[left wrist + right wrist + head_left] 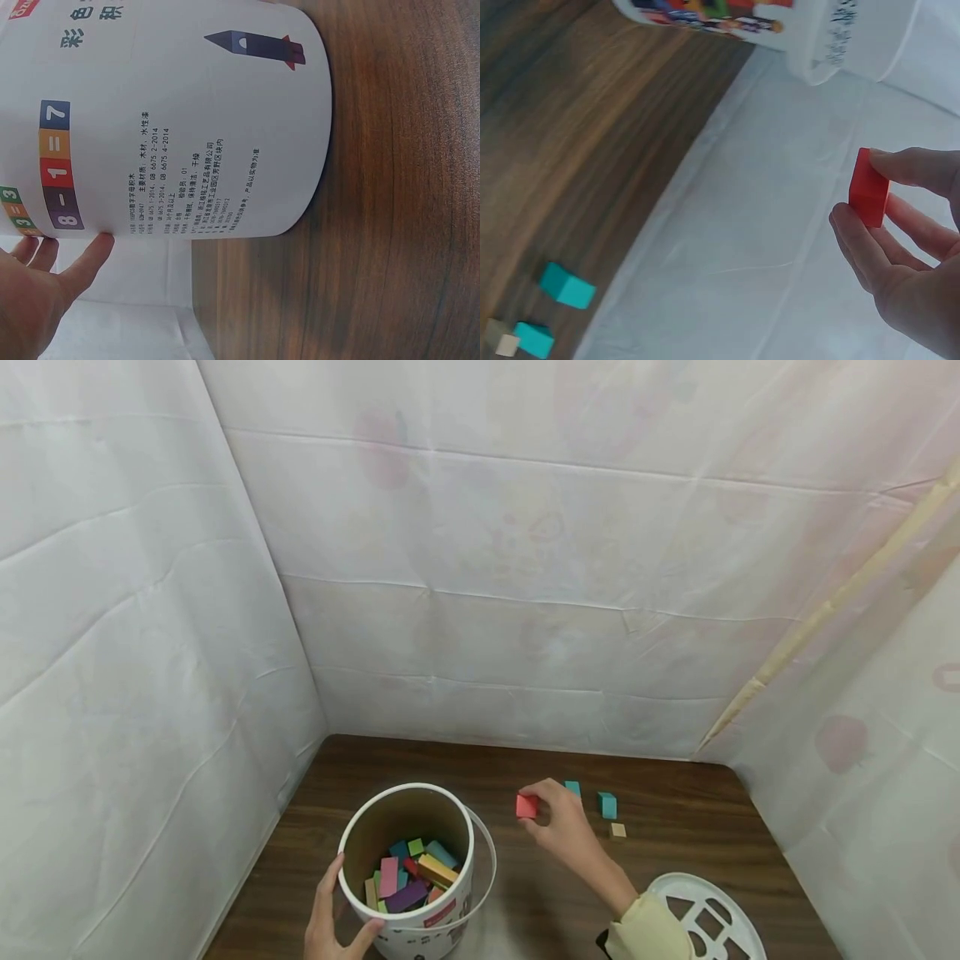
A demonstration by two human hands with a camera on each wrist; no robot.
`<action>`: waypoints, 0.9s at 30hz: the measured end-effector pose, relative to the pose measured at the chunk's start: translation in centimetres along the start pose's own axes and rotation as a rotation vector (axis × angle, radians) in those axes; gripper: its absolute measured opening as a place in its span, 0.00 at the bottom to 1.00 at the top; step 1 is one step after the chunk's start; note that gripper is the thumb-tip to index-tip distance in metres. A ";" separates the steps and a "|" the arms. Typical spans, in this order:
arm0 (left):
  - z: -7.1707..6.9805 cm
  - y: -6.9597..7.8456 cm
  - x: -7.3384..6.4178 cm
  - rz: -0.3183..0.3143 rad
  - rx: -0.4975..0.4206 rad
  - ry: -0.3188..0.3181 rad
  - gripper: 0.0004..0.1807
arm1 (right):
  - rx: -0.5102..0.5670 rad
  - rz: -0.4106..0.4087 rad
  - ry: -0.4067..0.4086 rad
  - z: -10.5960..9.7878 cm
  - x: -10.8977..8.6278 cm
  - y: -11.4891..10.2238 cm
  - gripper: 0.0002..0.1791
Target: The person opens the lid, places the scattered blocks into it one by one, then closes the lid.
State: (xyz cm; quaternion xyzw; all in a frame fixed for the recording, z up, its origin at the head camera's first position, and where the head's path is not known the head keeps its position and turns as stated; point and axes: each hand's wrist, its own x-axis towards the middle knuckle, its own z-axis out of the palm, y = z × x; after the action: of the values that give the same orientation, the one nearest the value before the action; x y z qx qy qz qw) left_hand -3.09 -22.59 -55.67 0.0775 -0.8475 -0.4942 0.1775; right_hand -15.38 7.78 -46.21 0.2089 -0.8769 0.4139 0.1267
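A white bucket (428, 935) of coloured wooden blocks (406, 896) stands on the table. My left hand (330, 913) rests against its near left side, the fingers and thumb spread along the outside just under the rim. In the left wrist view, fairly straight fingers (88, 264) touch the printed wall. My right hand (561, 827) is raised over the table to the right of the bucket. Its thumb and fingertips pinch a small red block (869, 189). Beyond that hand are two teal blocks (607, 805) and a small plain wood block (618, 831).
A white lid (670, 882) with cut-out shapes lies at the right front, partly behind the right sleeve (651, 933). The bucket's thin handle (492, 852) hangs on its right side. Pale sheets (480, 643) surround the dark wooden table (375, 768).
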 end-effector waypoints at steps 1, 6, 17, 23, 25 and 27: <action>0.0 0.0 0.0 0.000 -0.001 -0.001 0.52 | -0.003 -0.011 -0.003 0.0 0.1 -0.4 0.20; 0.0 -0.2 -0.1 0.002 -0.003 -0.007 0.53 | -0.035 -0.062 -0.015 0.0 0.6 -2.1 0.20; 0.0 0.0 0.0 -0.005 -0.010 -0.009 0.52 | -0.015 -0.109 -0.100 0.8 1.5 -4.8 0.19; 0.1 0.1 -0.1 0.005 0.003 -0.014 0.51 | -0.019 -0.133 -0.131 1.6 1.8 -5.4 0.18; 0.1 0.2 -0.1 0.012 0.002 -0.007 0.51 | -0.013 -0.130 -0.149 1.8 1.9 -5.5 0.17; 0.0 0.2 -0.1 0.011 -0.005 -0.002 0.52 | -0.003 -0.129 -0.165 1.9 2.0 -5.7 0.17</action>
State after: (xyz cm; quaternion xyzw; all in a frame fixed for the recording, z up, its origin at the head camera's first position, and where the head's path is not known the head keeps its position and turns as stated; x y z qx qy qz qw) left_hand -2.99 -22.46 -55.54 0.0720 -0.8470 -0.4952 0.1794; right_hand -14.55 2.50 -42.78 0.2981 -0.8698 0.3849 0.0809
